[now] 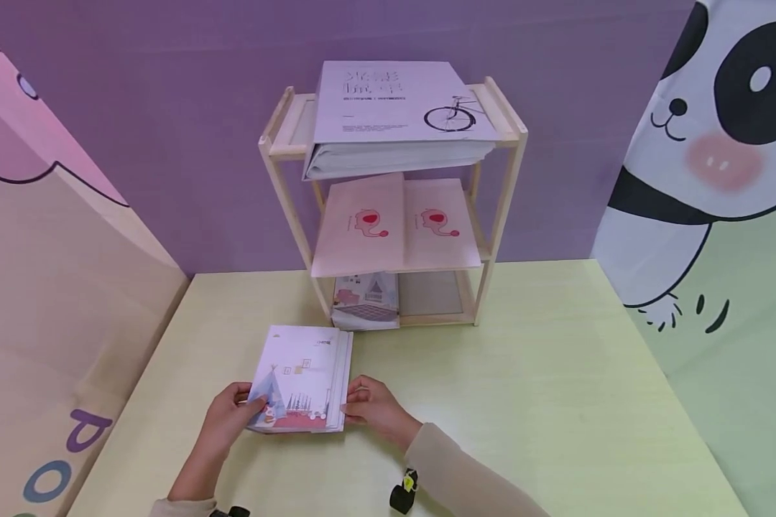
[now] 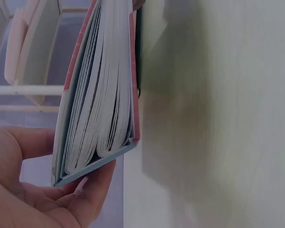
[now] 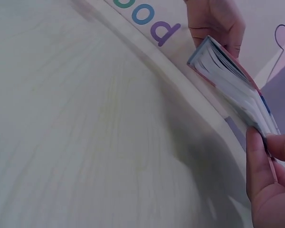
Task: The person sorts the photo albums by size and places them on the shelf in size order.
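A thick hardcover book (image 1: 297, 377) with a white cover, a blue tent drawing and a red strip is held up over the table in front of the rack. My left hand (image 1: 225, 420) grips its left side, thumb on the front cover and fingers underneath. On the opposite side my right hand (image 1: 376, 411) pinches the page-opening edge. In the left wrist view the page block (image 2: 102, 90) fans slightly between the covers near the spine. The right wrist view shows my right thumb and fingers (image 3: 259, 161) on the book's edge.
A small wooden rack (image 1: 507, 187) stands at the back of the table (image 1: 556, 402). On top lies a large bicycle-cover book (image 1: 388, 108); two pink elephant booklets (image 1: 375, 248) lie on the middle shelf. Another tent-cover book (image 1: 367, 291) lies at lower left. Printed cloth walls surround the table.
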Available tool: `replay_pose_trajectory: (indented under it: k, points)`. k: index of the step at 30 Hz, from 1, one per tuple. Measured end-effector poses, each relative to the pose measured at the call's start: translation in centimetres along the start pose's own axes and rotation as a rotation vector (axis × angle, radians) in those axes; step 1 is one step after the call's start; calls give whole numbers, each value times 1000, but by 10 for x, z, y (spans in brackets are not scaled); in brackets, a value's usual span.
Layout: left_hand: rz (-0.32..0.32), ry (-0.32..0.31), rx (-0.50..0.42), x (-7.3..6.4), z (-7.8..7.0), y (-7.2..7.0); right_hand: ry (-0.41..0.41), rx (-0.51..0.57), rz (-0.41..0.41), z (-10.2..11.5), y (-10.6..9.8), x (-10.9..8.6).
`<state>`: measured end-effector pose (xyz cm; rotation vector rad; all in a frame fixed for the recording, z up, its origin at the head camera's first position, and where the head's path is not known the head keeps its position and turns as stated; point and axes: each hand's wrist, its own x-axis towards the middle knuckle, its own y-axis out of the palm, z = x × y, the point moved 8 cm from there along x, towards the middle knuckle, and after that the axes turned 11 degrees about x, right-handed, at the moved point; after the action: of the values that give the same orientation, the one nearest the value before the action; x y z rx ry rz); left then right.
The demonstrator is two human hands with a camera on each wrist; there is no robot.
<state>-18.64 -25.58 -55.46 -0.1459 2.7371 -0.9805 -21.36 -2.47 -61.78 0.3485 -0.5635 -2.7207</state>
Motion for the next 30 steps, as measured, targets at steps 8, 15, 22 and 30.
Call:
replay_pose_trajectory:
  k: [8, 15, 22, 30]
  points:
    - [-10, 26, -26, -6, -13, 16, -12, 10, -14, 7, -17, -14]
    - [-7, 46, -63, -10, -23, 28, -30, 19, -24, 13, -30, -27]
    - [-9, 57, -121, -14, -29, 42, -15, 32, -60, 16, -44, -38]
    - [-18, 74, -174, -19, -36, 54, -16, 63, -54, 22, -58, -47]
